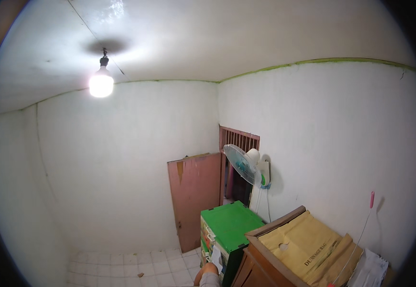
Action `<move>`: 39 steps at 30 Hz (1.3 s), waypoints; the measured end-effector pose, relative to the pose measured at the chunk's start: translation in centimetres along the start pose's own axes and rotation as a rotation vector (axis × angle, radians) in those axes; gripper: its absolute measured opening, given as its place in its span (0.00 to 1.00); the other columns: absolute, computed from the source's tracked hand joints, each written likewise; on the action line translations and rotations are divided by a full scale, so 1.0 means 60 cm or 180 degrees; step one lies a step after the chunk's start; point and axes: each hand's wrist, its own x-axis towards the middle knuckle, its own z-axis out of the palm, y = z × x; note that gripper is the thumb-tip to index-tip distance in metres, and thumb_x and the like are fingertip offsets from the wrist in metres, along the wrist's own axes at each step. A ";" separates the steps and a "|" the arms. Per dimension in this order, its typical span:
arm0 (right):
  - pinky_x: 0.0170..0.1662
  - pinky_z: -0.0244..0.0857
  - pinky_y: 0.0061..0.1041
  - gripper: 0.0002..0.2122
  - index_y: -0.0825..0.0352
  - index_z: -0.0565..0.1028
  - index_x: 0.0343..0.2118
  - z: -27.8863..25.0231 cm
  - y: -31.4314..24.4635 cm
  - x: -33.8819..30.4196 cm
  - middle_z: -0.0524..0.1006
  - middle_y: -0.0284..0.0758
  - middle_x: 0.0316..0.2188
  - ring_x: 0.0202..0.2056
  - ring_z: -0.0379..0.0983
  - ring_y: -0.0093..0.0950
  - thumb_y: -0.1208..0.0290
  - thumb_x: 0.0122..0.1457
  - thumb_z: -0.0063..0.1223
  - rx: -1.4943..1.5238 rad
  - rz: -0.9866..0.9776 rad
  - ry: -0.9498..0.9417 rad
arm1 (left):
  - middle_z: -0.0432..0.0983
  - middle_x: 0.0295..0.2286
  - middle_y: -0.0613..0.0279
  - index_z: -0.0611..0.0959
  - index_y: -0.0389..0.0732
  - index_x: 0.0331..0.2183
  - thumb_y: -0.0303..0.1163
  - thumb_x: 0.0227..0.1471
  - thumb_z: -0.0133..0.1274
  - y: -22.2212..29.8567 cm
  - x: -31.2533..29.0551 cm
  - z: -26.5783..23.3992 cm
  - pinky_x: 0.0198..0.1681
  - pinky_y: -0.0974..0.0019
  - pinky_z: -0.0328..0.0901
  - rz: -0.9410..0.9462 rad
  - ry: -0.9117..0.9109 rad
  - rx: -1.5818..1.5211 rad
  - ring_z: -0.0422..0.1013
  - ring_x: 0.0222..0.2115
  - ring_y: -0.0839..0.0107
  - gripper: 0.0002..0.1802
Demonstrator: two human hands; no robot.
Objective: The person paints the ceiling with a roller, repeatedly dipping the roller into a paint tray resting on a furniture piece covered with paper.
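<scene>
Neither of my hands shows plainly. At the lower edge, a bit of bare skin and grey cloth [210, 270] come into view, and I cannot tell which limb this is. No fingers can be made out. Just beyond it, a white piece of cloth or paper [216, 257] hangs against the front of a plastic drawer cabinet with a green top [232, 221]. Whether anything holds the white piece is hidden.
Right of the drawers stands a brown wooden cabinet [253, 260] with a flat brown paper bag [299, 239] on top. A pink-handled wire stick [372, 200] leans there. A wall fan [243, 162] hangs beside the open pink door [196, 196]. A lit bulb [101, 83] hangs overhead.
</scene>
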 end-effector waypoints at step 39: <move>0.23 0.63 0.18 0.04 0.69 0.69 0.31 0.001 -0.066 0.010 0.68 0.28 0.20 0.19 0.65 0.17 0.79 0.54 0.52 0.0314 0.0884 -0.0338 | 0.76 0.42 0.55 0.81 0.42 0.39 0.44 0.47 0.58 0.363 -0.262 0.370 0.43 0.55 0.68 0.4824 -0.1725 0.4893 0.72 0.46 0.59 0.20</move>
